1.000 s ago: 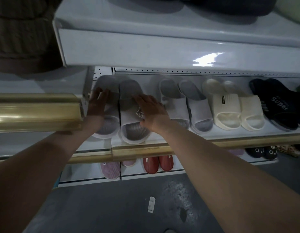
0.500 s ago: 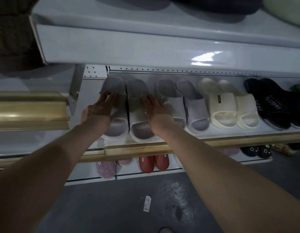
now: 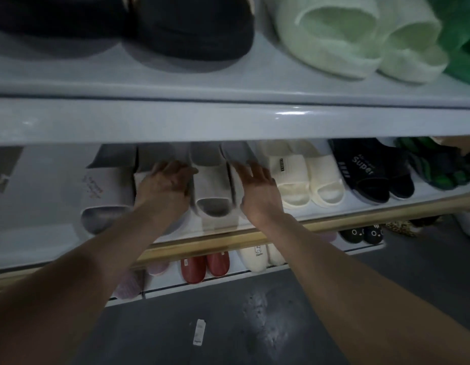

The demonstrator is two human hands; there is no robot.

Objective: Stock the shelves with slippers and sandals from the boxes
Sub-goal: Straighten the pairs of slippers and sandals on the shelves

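On the middle shelf (image 3: 333, 222) stands a row of slippers. Two grey pairs are at the left. My left hand (image 3: 166, 184) rests flat on the second grey slipper (image 3: 143, 168), next to the leftmost grey slipper (image 3: 104, 191). A third grey slipper (image 3: 212, 191) lies between my hands. My right hand (image 3: 257, 188) presses with spread fingers on the fourth grey slipper (image 3: 235, 156), mostly hidden under it. Neither hand grips anything.
A cream pair (image 3: 305, 177), a black "Super" pair (image 3: 368, 169) and green slippers (image 3: 436, 167) fill the shelf to the right. The upper shelf (image 3: 228, 119) overhangs, carrying black (image 3: 191, 30) and pale green fuzzy slippers (image 3: 333, 35). Red slippers (image 3: 204, 267) sit below. A paper tag (image 3: 199, 335) lies on the floor.
Both hands have shifted right along the row, off the leftmost grey pair and onto slippers further right. The view has moved closer and up, showing the top shelf.
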